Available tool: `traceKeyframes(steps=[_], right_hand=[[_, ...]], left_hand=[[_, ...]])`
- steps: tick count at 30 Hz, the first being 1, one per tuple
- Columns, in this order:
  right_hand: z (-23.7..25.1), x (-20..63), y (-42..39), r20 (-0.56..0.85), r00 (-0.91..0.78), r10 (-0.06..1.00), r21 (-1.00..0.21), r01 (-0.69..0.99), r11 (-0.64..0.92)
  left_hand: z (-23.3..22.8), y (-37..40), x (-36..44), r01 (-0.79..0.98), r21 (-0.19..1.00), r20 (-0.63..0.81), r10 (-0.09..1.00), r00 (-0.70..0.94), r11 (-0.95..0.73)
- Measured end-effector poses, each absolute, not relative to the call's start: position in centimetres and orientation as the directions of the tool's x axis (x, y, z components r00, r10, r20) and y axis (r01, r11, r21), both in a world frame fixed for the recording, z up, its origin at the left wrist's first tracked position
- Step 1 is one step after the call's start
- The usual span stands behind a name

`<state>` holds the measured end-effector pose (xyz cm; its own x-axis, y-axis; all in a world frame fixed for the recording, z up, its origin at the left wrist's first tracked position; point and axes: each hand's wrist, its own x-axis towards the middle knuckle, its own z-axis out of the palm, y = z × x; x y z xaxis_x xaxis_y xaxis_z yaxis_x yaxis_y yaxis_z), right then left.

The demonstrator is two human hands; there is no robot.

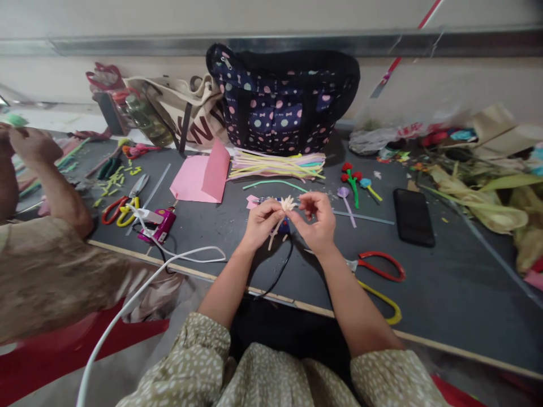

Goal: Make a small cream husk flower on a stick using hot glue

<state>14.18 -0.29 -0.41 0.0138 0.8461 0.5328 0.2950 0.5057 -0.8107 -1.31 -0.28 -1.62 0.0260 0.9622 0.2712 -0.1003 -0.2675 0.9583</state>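
Head view: both hands work over the tabletop's near-middle. Left hand (261, 223) pinches a pale straw flower (287, 204) by its stem; right hand (316, 217) pinches the petals. Best to keep the stem pinch firm and tease petals lightly. Red scissors (379, 265) lie near the front edge.

A dark worktable (445, 294) with a pale wooden edge stands against a light wall (271, 14).
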Motion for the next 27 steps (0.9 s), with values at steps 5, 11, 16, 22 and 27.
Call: traceKeyframes(steps=[5, 11, 16, 22, 27], right_hand=[[0.0, 14.3, -0.2, 0.481, 0.025, 0.876, -0.866, 0.172, 0.47], [0.4, 14.3, 0.2, 0.448, -0.034, 0.893, -0.876, 0.183, 0.446], [0.1, 13.4, -0.1, 0.445, -0.074, 0.893, -0.872, 0.191, 0.45], [-0.4, 12.9, -0.3, 0.422, -0.035, 0.906, -0.882, 0.215, 0.419], [-1.0, 12.4, -0.2, 0.364, -0.006, 0.931, -0.92, 0.156, 0.36]], left_hand=[[-1.9, -0.4, -1.3, -0.233, 0.966, 0.134, 0.987, 0.088, -0.111], [-1.6, -0.3, -1.2, -0.46, 0.887, 0.019, 0.991, 0.133, 0.045], [-1.7, -0.1, -1.2, -0.481, 0.869, -0.055, 0.989, 0.134, 0.114], [-1.6, -0.1, -0.8, -0.493, 0.854, -0.107, 0.983, 0.151, 0.169], [-1.8, 0.0, -0.6, -0.495, 0.847, -0.128, 0.979, 0.161, 0.192]])
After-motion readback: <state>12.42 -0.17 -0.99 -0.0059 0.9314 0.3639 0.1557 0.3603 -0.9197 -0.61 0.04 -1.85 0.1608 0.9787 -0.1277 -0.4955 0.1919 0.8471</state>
